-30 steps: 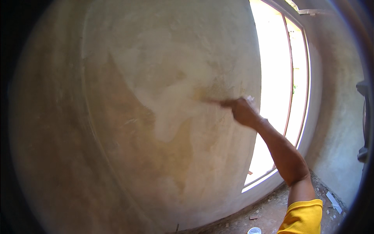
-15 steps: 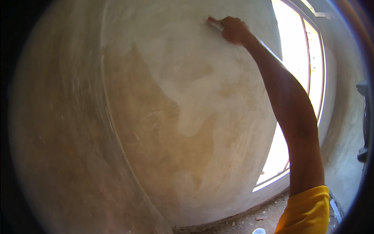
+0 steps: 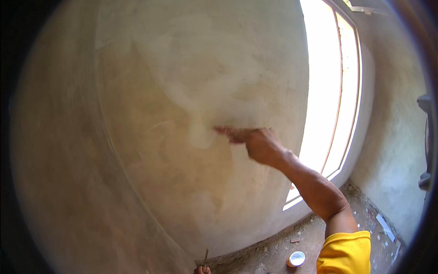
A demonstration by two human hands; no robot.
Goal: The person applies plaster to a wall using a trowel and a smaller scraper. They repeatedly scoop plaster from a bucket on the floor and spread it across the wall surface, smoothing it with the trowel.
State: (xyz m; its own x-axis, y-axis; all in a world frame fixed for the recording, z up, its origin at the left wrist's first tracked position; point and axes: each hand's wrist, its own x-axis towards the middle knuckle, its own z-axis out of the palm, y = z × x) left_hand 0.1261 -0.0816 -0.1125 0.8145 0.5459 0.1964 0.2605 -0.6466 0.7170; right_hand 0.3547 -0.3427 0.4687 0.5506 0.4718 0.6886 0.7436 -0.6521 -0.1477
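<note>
A plastered wall (image 3: pixel 150 137) fills most of the view, with pale smoothed patches over tan ones. My right hand (image 3: pixel 260 141) is against it right of the middle, below the pale area. Its fingers point left and are closed round something flat and reddish at the edge, too smeared by motion to name. At the bottom edge, only the top of my left hand (image 3: pixel 202 270) shows. It grips a thin upright tool (image 3: pixel 206 255), perhaps a scraper seen edge-on; its lower part is hidden.
A tall bright window (image 3: pixel 324 91) opens to the right of the wall. On the floor (image 3: pixel 273 255) stands a white tub (image 3: pixel 296 259), with rubble and pale scraps (image 3: pixel 385 227) about. Another wall (image 3: pixel 392 137) rises at the right, with a dark object (image 3: pixel 424 141) at the rim.
My right hand has swept down the wall and slightly left, from high up to mid-height. My left hand with the thin tool has come into view at the bottom. The view has shifted a little.
</note>
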